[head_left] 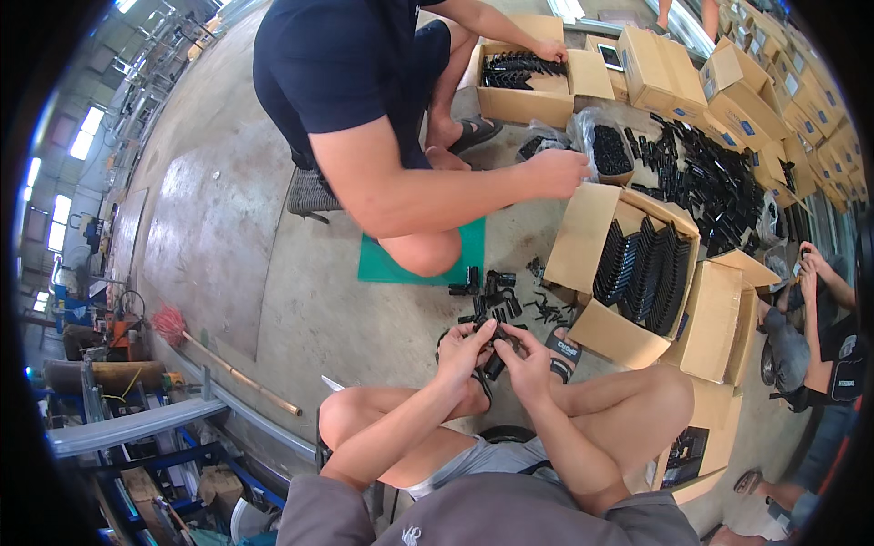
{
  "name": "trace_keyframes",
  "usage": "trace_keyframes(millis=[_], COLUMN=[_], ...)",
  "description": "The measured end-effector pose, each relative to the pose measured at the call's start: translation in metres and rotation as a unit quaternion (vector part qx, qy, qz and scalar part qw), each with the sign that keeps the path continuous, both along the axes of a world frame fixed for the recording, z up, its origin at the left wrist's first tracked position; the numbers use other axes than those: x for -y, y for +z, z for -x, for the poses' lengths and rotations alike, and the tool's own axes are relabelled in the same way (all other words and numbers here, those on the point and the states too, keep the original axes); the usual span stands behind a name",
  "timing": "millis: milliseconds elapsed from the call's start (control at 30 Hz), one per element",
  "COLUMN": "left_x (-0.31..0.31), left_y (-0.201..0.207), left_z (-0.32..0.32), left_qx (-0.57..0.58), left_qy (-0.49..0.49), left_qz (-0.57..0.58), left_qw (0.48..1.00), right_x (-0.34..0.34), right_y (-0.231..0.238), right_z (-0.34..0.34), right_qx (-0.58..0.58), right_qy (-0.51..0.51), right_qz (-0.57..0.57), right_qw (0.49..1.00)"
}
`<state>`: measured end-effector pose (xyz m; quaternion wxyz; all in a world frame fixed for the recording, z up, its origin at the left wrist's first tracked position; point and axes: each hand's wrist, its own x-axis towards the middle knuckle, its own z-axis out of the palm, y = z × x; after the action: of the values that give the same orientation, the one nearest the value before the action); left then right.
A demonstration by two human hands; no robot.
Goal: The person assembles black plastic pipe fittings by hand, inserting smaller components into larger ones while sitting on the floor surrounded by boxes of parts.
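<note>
My left hand [466, 353] and my right hand [524, 357] meet above my feet, fingers closed around a small black tubular fitting [494, 367]. Its exact kind cannot be made out, and the fingers cover part of it. Just beyond my hands, several black tubular pieces [501, 284] lie in a loose group on the concrete floor. To the right of these are small dark pieces [548, 309], scattered near my sandal [564, 349].
An open cardboard box [628, 341] at right holds rows of black parts [642, 273]. A co-worker [337, 82] sits ahead by another open box [526, 105]. Black parts [701, 182] are heaped at far right. A long-handled broom [246, 378] lies left; another person [833, 350] is at right.
</note>
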<state>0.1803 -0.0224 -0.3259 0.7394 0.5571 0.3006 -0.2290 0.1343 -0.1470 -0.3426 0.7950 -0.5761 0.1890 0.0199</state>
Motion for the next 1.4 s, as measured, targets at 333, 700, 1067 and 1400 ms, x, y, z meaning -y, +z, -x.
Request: trace_keyframes(millis=[333, 700, 1067, 1400], left_x=[0.006, 0.0, -0.006, -0.014], left_y=[0.015, 0.001, -0.008, -0.017], left_z=[0.008, 0.009, 0.005, 0.003], left_qx=[-0.012, 0.088, 0.041, 0.018], left_qy=[-0.106, -0.133, -0.19, -0.201], left_qz=[-0.038, -0.075, -0.058, -0.069], left_qw=[0.994, 0.984, 0.979, 0.977], right_x=[0.008, 0.006, 0.01, 0.005], right_y=[-0.009, 0.003, 0.003, 0.016], right_z=[0.001, 0.001, 0.0, 0.001], right_qx=[-0.062, 0.019, 0.027, 0.027], right_qy=[-0.09, -0.068, -0.054, -0.064], right_qz=[-0.13, 0.017, 0.068, 0.109], right_qw=[0.986, 0.997, 0.996, 0.992])
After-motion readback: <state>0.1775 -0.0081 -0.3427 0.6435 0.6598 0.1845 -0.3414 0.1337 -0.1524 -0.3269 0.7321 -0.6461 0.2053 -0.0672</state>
